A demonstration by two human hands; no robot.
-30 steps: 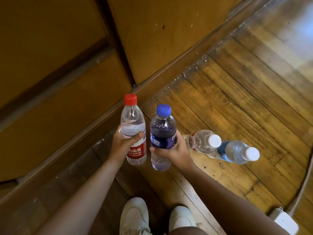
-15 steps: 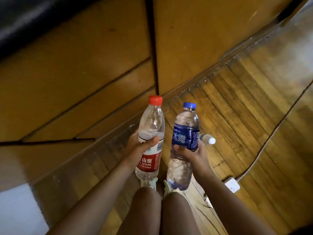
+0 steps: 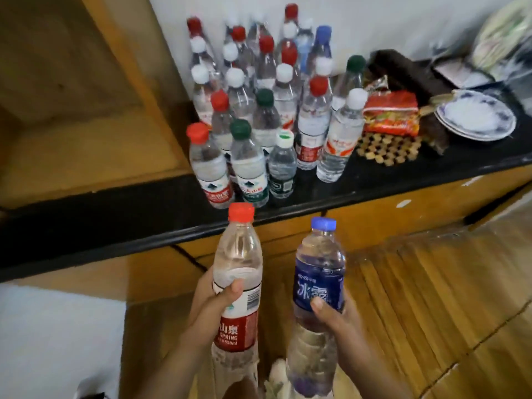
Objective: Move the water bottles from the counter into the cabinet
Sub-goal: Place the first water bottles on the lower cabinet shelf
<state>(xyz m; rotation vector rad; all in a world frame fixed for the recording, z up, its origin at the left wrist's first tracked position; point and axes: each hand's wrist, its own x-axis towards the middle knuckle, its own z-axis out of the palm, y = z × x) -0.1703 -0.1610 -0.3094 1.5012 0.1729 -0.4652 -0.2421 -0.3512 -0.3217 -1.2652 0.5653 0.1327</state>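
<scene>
While both arms reach forward from the bottom edge, the left hand [image 3: 214, 302] is wrapped around a red-capped bottle [image 3: 237, 286], thumb across the white band above its red label; the bottle is upright, held in the air. Right hand [image 3: 334, 319] grips a blue-capped bottle [image 3: 318, 289] at its dark blue label, thumb on the front; also upright, just beside the first, the two apart. Below them: wooden plank floor [image 3: 431, 298] and part of a pale shoe [image 3: 277, 372].

Beyond the caps runs the black worktop [image 3: 115, 214] over yellow-brown cabinet fronts [image 3: 388, 214]. On it stands a dense cluster of water bottles [image 3: 270, 105], caps red, white, green and one blue, all upright, reaching back to the white wall. Right of the cluster: a woven trivet [image 3: 388, 146], a red snack packet [image 3: 390, 112], stacked blue-rimmed plates [image 3: 475, 115]. Far right items blurred.
</scene>
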